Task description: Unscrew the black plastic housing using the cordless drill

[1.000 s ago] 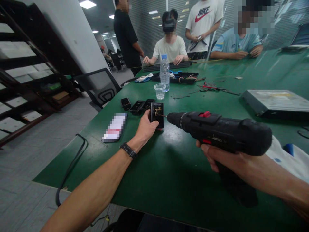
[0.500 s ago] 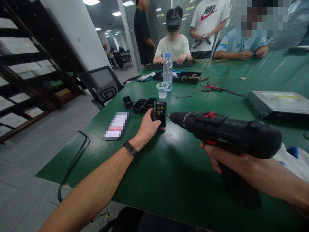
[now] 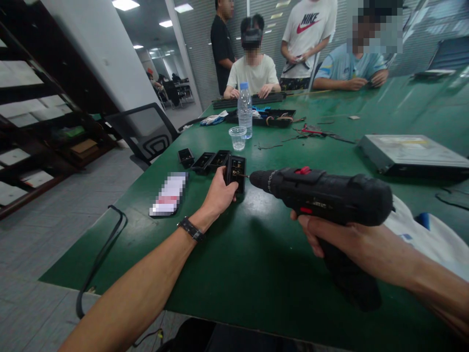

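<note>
My left hand (image 3: pixel 219 194) grips a small black plastic housing (image 3: pixel 236 175) and holds it upright on the green table (image 3: pixel 256 264). Brass parts show inside the housing. My right hand (image 3: pixel 340 239) is wrapped round the grip of a black cordless drill (image 3: pixel 322 195) with a red switch on top. The drill lies level, and its bit tip touches the inside of the housing. A dark watch band sits on my left wrist.
Several more black housings (image 3: pixel 205 161) lie just behind the held one. A blurred flat object (image 3: pixel 168 194), a plastic cup (image 3: pixel 238 138), a water bottle (image 3: pixel 245 109) and a grey disc drive (image 3: pixel 410 154) are on the table. Other people sit and stand at the far end. An office chair (image 3: pixel 146 132) stands left.
The view has shifted slightly; both hands, the drill and the housing keep the same hold and position against each other.
</note>
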### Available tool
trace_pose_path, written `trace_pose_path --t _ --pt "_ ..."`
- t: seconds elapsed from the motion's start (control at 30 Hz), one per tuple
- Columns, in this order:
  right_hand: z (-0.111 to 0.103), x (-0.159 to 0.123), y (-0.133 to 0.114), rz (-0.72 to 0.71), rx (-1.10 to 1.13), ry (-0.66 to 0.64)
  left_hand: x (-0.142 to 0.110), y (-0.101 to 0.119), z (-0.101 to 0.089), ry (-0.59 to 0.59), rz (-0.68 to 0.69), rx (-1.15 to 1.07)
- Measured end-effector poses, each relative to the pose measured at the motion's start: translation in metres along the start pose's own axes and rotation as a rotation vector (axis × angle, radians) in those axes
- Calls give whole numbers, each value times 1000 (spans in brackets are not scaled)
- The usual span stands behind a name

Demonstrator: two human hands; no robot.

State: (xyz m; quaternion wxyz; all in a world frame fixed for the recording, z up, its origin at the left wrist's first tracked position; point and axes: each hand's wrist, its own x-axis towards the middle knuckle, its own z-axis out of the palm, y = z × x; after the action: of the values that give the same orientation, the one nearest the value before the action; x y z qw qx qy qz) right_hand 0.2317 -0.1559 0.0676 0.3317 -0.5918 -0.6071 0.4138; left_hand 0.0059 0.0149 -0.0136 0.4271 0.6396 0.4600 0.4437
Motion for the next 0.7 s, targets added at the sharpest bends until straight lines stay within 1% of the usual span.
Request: trace_pose_path --t 0.07,0.2,0.33,0.43,0.53,0.6,0.7 --pt "-2 1 1 4 9 -34 1 -1 -2 8 -1 51" --pt "-5 4 7 32 59 -65 5 0 -7 33 91 249" --pt "-6 9 14 23 101 -60 3 7 -12 -13 141 438" --pt "-6 11 18 -7 111 -64 -4 15 -13 -21 225 666" --pt "-6 12 22 -5 115 -82 -13 25 -11 19 321 920" --pt "-6 11 24 -1 105 -96 -18 29 -8 35 399 1020" --pt "-7 10 23 33 58 -78 -22 30 -5 -32 462 1105"
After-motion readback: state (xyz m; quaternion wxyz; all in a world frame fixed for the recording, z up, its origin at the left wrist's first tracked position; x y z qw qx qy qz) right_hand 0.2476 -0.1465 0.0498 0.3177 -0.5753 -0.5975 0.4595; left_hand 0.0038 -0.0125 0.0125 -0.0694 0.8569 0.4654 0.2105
